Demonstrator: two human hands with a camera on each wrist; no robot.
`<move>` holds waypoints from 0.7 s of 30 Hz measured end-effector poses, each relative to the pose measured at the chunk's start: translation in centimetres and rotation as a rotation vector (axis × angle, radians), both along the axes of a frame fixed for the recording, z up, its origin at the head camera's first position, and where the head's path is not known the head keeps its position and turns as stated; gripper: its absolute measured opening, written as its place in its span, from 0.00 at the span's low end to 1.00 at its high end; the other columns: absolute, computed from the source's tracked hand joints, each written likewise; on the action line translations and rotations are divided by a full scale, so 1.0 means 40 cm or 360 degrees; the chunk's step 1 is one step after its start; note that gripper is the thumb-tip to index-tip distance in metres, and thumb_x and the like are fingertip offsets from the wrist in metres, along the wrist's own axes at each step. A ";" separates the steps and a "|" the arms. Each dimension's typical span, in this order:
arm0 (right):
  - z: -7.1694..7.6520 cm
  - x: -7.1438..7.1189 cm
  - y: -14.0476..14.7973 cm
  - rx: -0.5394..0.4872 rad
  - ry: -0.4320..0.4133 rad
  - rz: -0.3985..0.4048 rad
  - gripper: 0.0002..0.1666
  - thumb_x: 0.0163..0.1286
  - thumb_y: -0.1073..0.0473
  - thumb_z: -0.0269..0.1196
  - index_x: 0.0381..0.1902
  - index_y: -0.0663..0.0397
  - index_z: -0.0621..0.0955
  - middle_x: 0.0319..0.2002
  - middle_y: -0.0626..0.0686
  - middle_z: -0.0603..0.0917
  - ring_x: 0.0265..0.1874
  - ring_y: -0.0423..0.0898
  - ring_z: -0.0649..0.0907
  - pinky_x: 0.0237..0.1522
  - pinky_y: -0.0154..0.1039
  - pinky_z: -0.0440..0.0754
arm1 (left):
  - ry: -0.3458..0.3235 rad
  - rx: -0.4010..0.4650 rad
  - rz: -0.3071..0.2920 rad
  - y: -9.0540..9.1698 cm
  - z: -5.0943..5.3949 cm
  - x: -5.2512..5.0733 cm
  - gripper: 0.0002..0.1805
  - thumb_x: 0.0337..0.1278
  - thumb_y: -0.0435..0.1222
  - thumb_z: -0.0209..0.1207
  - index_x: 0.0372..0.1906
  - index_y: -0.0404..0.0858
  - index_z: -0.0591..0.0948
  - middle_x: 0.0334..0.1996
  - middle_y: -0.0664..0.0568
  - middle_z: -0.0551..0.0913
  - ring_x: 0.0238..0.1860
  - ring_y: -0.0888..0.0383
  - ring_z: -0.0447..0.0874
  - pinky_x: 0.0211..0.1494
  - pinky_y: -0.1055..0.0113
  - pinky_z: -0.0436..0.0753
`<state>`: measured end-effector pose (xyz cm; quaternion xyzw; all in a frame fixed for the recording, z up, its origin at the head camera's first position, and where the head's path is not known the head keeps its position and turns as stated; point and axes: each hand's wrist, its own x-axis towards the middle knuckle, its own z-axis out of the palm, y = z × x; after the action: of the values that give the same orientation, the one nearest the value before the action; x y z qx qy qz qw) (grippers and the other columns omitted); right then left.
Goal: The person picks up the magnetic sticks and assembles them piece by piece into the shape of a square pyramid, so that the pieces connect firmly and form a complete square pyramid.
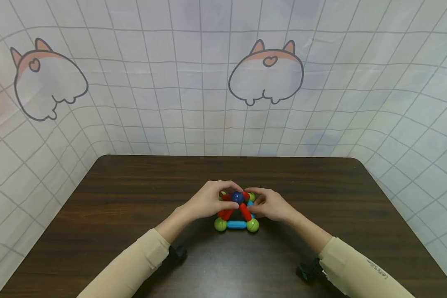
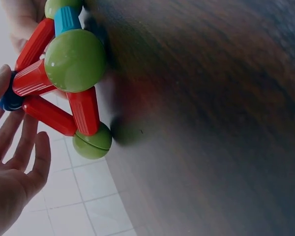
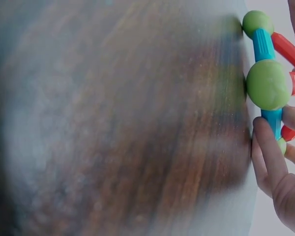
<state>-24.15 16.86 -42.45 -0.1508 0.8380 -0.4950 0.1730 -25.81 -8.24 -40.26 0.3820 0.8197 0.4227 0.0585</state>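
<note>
A pyramid of magnetic rods and balls stands on the table. At its top is a dark blue ball (image 1: 237,197), which my left hand (image 1: 212,200) pinches between thumb and fingers. Red rods (image 1: 246,212) slope down from it to green balls (image 1: 220,224) at the base corners. A light blue rod (image 1: 236,224) joins the two front balls, while a red rod (image 2: 84,112) forms the left base side. My right hand (image 1: 272,205) grips the right-side light blue rod (image 3: 272,122), with fingers on either side. The back base edge is mostly hidden.
The dark brown wooden table (image 1: 145,182) has a white grid-patterned curtain (image 1: 201,91) with animal drawings behind it and at both sides. Black wrist devices (image 1: 308,271) hang under both cream sleeves (image 1: 357,265), close to the tabletop.
</note>
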 end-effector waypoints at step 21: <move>-0.004 -0.010 0.006 -0.0041 -0.0073 0.0003 0.29 0.80 0.56 0.58 0.74 0.59 0.70 0.39 0.58 0.84 0.34 0.52 0.87 0.41 0.46 0.88 | 0.0025 -0.0039 0.0007 -0.001 -0.002 -0.005 0.19 0.60 0.36 0.73 0.55 0.43 0.84 0.42 0.59 0.86 0.45 0.59 0.83 0.46 0.66 0.84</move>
<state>-24.55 17.10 -42.62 -0.1425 0.8273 -0.5089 0.1907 -25.99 -8.29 -40.35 0.3827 0.8261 0.4098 0.0560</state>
